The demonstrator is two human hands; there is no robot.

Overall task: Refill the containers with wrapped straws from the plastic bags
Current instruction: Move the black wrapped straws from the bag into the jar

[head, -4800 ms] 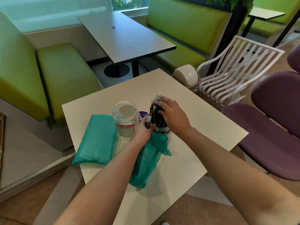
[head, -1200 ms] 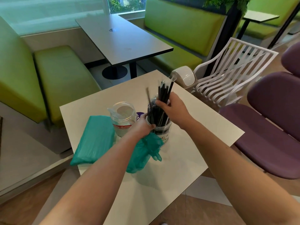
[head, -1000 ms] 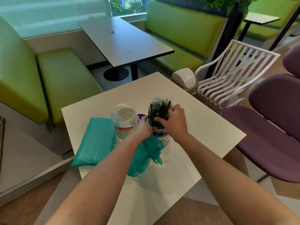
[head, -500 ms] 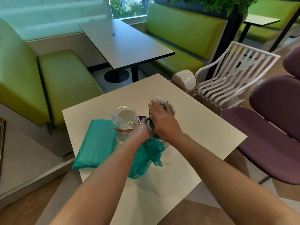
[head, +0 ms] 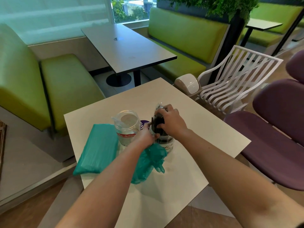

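Right hand [head: 171, 122] grips the bundle of wrapped black straws [head: 158, 120] from above, fingers curled round the tops where they stand in a clear jar [head: 165, 143] near the desk's middle. Left hand [head: 145, 137] grips that jar's rim at its 9 o'clock side. Crumpled teal plastic bag [head: 148, 163] lies against the jar's base at 6 o'clock, partly under the left wrist. Second clear jar [head: 126, 129], red label, mouth open, stands just beside at 9 o'clock; whether anything is inside it, cannot tell. Full teal bag [head: 97, 148] lies flat further toward 9 o'clock, near the pale desk [head: 197, 127] edge. Purple lid [head: 144, 124] shows between the jars.
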